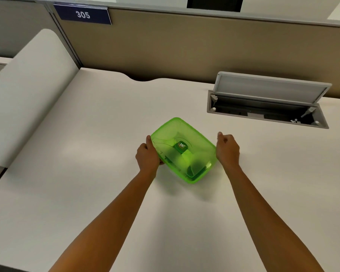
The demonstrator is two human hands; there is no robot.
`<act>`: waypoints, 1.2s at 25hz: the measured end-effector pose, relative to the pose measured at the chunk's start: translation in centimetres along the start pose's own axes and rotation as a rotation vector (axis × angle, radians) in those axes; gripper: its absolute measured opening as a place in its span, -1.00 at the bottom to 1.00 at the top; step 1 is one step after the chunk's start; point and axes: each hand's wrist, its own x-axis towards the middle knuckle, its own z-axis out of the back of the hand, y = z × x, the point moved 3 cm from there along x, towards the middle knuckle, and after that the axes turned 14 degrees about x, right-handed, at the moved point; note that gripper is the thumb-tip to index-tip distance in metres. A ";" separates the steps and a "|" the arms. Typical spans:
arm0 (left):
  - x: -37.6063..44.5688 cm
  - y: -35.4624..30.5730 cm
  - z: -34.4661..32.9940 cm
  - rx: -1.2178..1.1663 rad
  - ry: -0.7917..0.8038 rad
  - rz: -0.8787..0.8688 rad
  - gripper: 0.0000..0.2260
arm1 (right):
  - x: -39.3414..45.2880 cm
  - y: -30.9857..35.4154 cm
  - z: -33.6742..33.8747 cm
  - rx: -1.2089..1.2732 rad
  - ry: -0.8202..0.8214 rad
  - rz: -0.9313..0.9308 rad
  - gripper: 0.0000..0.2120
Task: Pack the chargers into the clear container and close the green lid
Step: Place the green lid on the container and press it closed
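Observation:
A translucent green lid (183, 148) lies on top of the container in the middle of the white desk (86, 183), turned at an angle. Dark shapes of chargers (194, 167) show dimly through the lid near its front corner. The clear container below is almost wholly hidden by the lid. My left hand (147, 157) grips the lid's left edge, thumb on top and fingers under the rim. At the lid's right corner my right hand (227, 149) is loosely curled and touches or nearly touches the rim, holding nothing.
An open cable hatch (267, 107) with a raised grey flap is set into the desk at the back right. A tan partition wall (184, 46) with a blue "305" sign (83, 14) runs along the back. A white side panel (28, 95) stands at the left.

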 end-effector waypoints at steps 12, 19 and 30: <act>-2.0 -0.2 0.5 0.447 0.007 -0.224 -0.50 | -3.2 -2.8 2.2 -0.060 -0.049 -0.138 -0.37; 0.3 -1.7 -1.4 0.363 0.066 -0.163 -0.49 | -3.8 -2.2 1.9 -0.080 -0.071 -0.023 -0.38; -0.3 -1.4 -1.2 0.173 0.003 -0.120 -0.41 | -4.0 -2.3 2.2 0.011 -0.065 -0.032 -0.50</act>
